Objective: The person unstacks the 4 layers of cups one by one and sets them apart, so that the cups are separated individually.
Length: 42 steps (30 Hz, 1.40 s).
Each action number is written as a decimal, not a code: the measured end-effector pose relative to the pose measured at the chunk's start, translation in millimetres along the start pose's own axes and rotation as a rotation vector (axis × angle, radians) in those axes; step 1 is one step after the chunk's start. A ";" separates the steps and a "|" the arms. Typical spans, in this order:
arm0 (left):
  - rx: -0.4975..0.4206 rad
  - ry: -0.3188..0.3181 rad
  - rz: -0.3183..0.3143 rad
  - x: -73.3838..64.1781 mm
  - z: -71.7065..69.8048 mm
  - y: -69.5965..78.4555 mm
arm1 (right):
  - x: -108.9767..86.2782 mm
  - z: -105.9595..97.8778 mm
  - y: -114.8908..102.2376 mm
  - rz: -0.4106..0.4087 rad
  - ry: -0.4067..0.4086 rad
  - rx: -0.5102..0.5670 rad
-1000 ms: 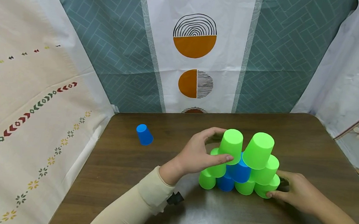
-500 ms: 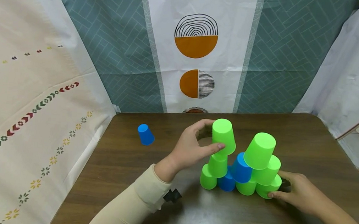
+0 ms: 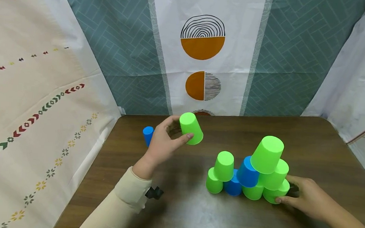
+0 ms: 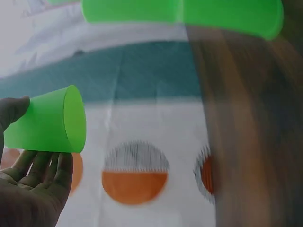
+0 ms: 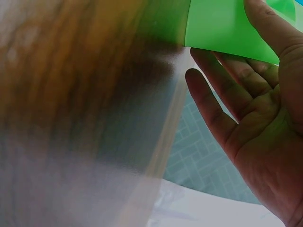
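Observation:
My left hand [image 3: 159, 144] holds a green cup [image 3: 191, 128] bottom-up and slightly tilted, raised over the table left of the stack. In the left wrist view, thumb and fingers lie on opposite sides of that cup [image 4: 40, 123]. The stack of upside-down cups has a bottom row with a blue cup [image 3: 233, 185] among green ones. Above are a green cup [image 3: 224, 165], a blue cup [image 3: 248, 172] and another green cup [image 3: 277, 176]. One green cup [image 3: 267, 154] tops the right side. My right hand [image 3: 308, 197] grips the rightmost bottom cup [image 3: 275, 194], thumb in front, fingers behind.
A lone blue cup [image 3: 147, 134] stands at the table's back left, partly hidden behind my left hand. The brown wooden table [image 3: 186, 215] ends at a patterned cloth [image 3: 208, 40] behind. A pale curtain [image 3: 39, 116] hangs along the left.
My left hand has lifted the green cup off the left part of the stack's top and carried it left. The right hand keeps its grip on the bottom-right cup.

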<state>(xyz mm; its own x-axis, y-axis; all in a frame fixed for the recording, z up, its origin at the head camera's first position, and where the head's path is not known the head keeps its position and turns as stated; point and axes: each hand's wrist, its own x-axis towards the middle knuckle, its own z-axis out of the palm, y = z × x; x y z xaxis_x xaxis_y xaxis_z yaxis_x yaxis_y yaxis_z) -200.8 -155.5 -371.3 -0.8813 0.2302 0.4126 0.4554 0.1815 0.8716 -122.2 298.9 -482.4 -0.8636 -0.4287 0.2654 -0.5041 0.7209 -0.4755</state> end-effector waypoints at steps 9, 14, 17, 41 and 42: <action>0.154 0.101 -0.175 -20.3 -54.9 -42.8 | -1.3 -1.5 0.7 0.007 0.004 0.004; 0.246 0.120 -0.236 -32.7 -79.0 -64.9 | -3.4 -2.0 2.7 -0.003 0.020 0.005; 0.300 0.137 -0.256 -39.7 -90.9 -76.2 | -4.6 -1.5 3.7 -0.014 0.030 0.008; 0.444 0.149 -0.493 -63.9 -132.6 -127.4 | -0.2 2.4 2.7 -0.013 0.009 0.025; 0.439 0.147 -0.503 -64.2 -133.4 -127.6 | 0.0 2.6 2.7 -0.014 0.008 0.026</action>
<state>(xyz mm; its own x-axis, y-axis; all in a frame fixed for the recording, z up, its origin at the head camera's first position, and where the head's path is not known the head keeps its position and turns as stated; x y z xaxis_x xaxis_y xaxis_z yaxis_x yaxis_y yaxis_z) -219.1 -321.0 -473.7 -0.9929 -0.1101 0.0445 -0.0322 0.6105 0.7914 -123.5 299.4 -485.9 -0.8566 -0.4338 0.2792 -0.5156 0.7006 -0.4933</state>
